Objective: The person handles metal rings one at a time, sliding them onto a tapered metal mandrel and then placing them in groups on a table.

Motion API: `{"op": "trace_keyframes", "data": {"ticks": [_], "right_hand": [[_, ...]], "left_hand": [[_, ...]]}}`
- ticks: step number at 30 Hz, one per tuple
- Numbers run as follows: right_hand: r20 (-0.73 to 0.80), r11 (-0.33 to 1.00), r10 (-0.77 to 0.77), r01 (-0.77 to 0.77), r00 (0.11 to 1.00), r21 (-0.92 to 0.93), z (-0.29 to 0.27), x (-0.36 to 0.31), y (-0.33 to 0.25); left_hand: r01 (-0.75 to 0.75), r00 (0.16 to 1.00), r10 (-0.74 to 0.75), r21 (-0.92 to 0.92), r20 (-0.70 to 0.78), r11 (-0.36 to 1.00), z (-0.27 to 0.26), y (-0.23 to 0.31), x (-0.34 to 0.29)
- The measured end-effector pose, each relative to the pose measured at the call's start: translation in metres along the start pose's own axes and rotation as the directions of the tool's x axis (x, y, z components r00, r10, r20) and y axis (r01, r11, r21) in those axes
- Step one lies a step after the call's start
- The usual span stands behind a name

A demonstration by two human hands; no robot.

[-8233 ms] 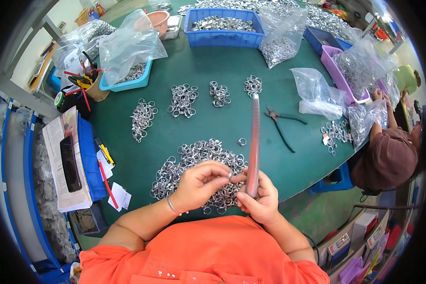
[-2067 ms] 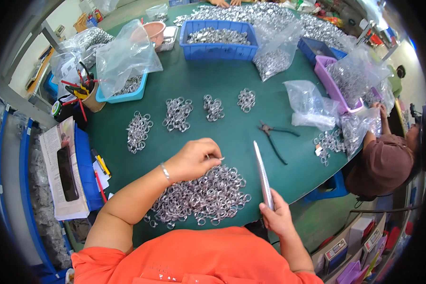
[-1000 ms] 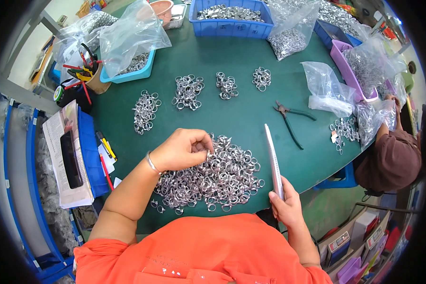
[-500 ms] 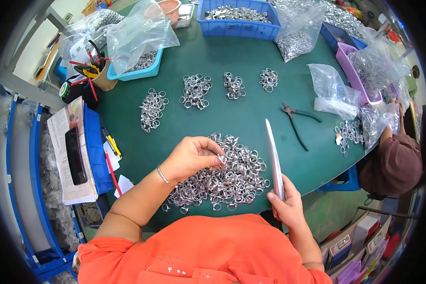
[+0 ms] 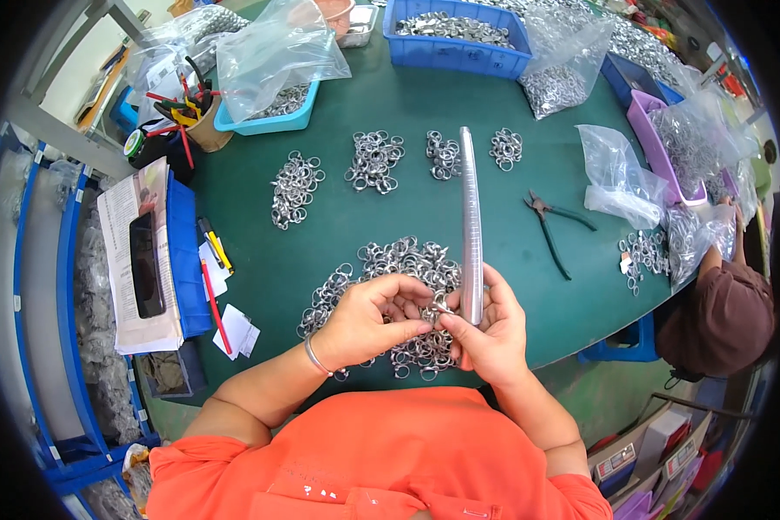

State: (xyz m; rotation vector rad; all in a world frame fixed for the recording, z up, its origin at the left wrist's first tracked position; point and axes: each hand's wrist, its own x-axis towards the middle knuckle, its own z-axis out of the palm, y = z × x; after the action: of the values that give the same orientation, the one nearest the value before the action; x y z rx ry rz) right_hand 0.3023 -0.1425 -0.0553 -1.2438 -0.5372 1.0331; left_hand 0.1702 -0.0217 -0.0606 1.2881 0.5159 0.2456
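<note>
Since the frame half a second ago, left hand has come off the pile to meet the right, and the rod has swung left, near the left fingertips. Left to right: far-left heap of silver metal rings [image 5: 296,191], well apart from the hands, best left undisturbed. Bare left hand [image 5: 368,321], bracelet at wrist, fingers mostly closed, seems to pinch a small silver metal ring [image 5: 439,308] just left of the rod; fingers partly hide it, can't tell if the right thumb shares the hold. Large near pile of silver metal rings [image 5: 412,254] sits behind and under both hands; keep knuckles clear of it. Long tapered silver metal rod with fine cross-lines [image 5: 471,217], thin end far, is wrapped at its thick near end by the bare right hand [image 5: 497,338], grip closed. Good form, judging from this: steady rod, light pinch, ring square to it, no forcing. Green-handled metal pliers [image 5: 542,208] lie farther right, out of the way.
</note>
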Motion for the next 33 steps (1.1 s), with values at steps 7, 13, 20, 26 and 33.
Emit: {"op": "trace_keyframes", "data": {"ticks": [7, 13, 20, 26, 33], "right_hand": [[0.037, 0.980, 0.038, -0.045, 0.999, 0.196, -0.009, -0.004, 0.003], [-0.009, 0.969, 0.028, -0.025, 1.000, 0.246, -0.013, -0.006, 0.013], [-0.046, 0.990, -0.006, 0.000, 0.999, -0.141, -0.021, 0.004, 0.027], [0.064, 0.836, -0.234, 0.234, 0.970, -0.496, -0.018, 0.001, 0.033], [0.108, 0.990, -0.140, 0.139, 0.984, 0.017, -0.006, -0.004, 0.025]], "left_hand": [[-0.021, 0.999, 0.025, -0.093, 0.040, 0.995, 0.006, -0.004, 0.001], [-0.212, 0.976, 0.214, 0.058, -0.030, 0.976, -0.002, -0.011, 0.001], [-0.348, 0.919, 0.392, 0.374, -0.045, 0.860, 0.000, -0.012, -0.001], [-0.385, 0.889, 0.456, 0.473, -0.040, 0.793, -0.001, -0.008, 0.001], [-0.361, 0.916, 0.402, 0.448, 0.005, 0.818, 0.006, -0.008, 0.000]]}}
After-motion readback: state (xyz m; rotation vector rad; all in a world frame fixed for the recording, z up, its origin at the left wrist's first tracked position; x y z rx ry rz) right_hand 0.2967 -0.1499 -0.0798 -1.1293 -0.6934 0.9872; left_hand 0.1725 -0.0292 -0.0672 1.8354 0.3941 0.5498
